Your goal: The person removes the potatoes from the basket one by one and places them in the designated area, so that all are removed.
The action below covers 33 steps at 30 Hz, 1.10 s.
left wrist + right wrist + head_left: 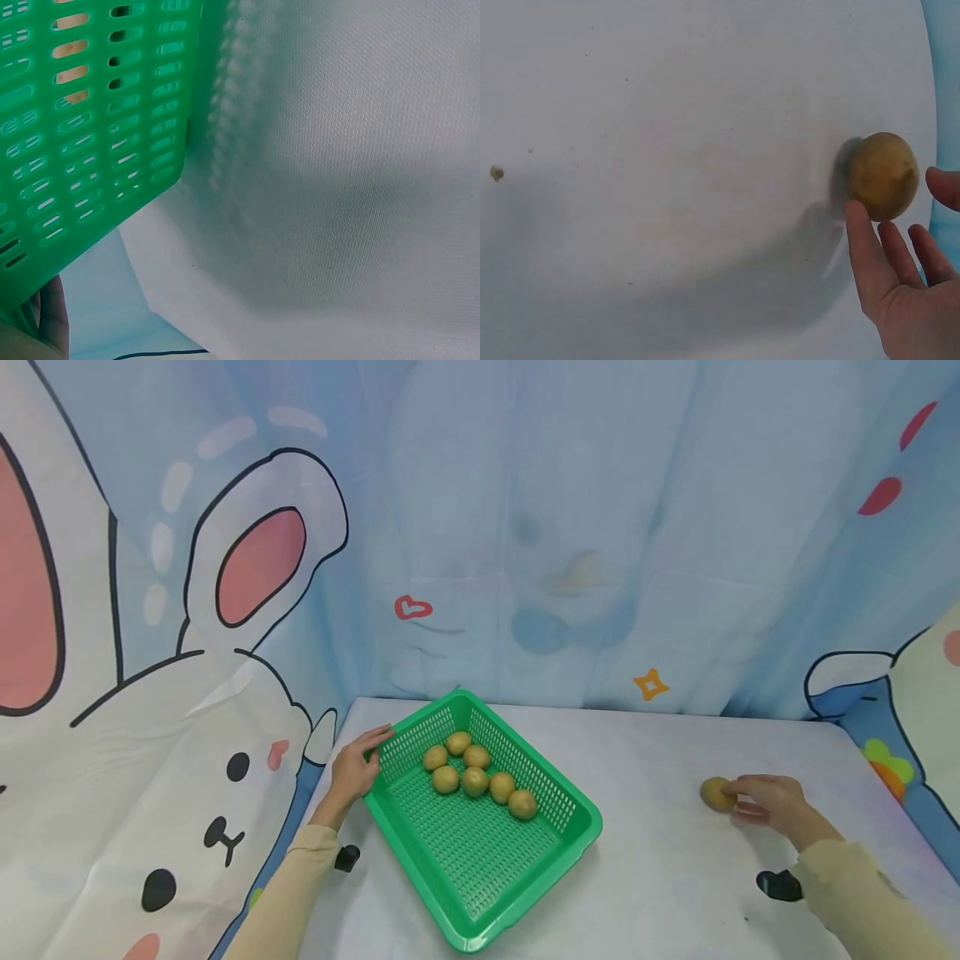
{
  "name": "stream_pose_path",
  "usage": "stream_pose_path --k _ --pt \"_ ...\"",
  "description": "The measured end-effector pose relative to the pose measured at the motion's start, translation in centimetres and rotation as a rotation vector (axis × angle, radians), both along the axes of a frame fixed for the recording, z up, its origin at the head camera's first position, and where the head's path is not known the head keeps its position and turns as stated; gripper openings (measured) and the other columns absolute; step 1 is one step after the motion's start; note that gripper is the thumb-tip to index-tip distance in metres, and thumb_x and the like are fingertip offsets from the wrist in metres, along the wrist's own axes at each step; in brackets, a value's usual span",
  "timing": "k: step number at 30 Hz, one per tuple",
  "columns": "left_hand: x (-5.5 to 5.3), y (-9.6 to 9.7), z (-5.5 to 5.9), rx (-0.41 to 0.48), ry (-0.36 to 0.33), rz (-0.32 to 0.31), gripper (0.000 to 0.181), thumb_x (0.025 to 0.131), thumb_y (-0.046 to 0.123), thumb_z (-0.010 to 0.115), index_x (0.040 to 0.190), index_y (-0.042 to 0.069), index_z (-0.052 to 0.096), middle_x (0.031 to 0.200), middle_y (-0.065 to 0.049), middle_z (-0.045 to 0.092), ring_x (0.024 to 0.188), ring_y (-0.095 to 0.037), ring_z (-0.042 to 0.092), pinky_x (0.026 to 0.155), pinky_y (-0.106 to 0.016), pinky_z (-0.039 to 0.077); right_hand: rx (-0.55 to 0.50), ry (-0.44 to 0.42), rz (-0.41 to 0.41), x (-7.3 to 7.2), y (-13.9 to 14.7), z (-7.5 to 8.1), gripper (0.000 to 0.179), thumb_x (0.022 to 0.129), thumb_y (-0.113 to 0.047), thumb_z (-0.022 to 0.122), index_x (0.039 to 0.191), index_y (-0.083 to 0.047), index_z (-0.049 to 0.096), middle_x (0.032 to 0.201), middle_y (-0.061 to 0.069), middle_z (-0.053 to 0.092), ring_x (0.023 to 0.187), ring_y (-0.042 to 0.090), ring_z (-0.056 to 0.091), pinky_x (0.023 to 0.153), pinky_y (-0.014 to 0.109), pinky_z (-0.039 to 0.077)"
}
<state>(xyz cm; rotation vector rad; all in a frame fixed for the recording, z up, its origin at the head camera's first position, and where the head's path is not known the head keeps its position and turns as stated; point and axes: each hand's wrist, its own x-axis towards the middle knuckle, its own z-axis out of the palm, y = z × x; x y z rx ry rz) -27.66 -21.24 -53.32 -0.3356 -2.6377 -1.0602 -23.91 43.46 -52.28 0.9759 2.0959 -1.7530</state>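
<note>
At its left corner, a green plastic basket [480, 860] is gripped over the rim by my left hand [356, 768]. The left wrist view shows a finger and the thumb [52, 315] around the edge of the perforated wall. Several round, yellow-brown potatoes [474, 782] are grouped toward the back of the basket. Far to the right on the table, one more potato [883, 177] lies by itself. My right hand [776, 806] is at that potato, fingertips [857, 214] right against its lower side. In the right wrist view a small gap separates the thumb from it.
A white-covered table [637, 877] carries everything. Behind it hangs a blue curtain [600, 527] with cartoon prints, and a rabbit-printed cloth [112, 827] borders the left side. A small brown crumb [496, 173] lies on the cover.
</note>
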Motion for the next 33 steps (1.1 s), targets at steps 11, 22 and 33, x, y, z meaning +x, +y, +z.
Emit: stream_pose_path --k 11,22,33 --pt "0.0 -0.2 0.0 0.004 -0.009 0.015 0.044 0.093 -0.006 0.050 0.129 0.013 0.068 0.140 -0.003 0.058 0.039 -0.005 0.025 0.041 -0.023 0.024 0.164 0.102 0.136 -1.2 -2.6 3.1 0.067 0.095 -0.019 0.064 0.143 0.016 0.032 0.144 0.038 0.034 0.129 0.051 0.042 0.088 0.047 0.052" --pt "0.5 -0.3 -0.7 0.007 0.002 0.022 0.045 0.091 -0.008 0.053 0.127 0.013 0.069 0.138 -0.003 0.059 0.038 -0.001 0.023 0.041 -0.023 0.024 0.062 0.196 0.385 -1.7 -10.5 5.0 0.063 0.098 -0.024 0.062 0.141 0.014 0.038 0.136 0.031 0.051 0.118 0.042 0.058 0.085 0.042 0.055" --pt "-0.1 0.0 -0.5 0.006 0.017 0.012 0.045 0.090 -0.008 0.052 0.127 0.012 0.069 0.138 -0.006 0.059 0.038 -0.003 0.023 0.041 -0.022 0.023 -0.026 0.311 0.520 -1.4 -18.1 8.4 0.052 0.096 -0.020 0.064 0.134 0.012 0.049 0.130 0.028 0.058 0.112 0.039 0.063 0.085 0.046 0.055"
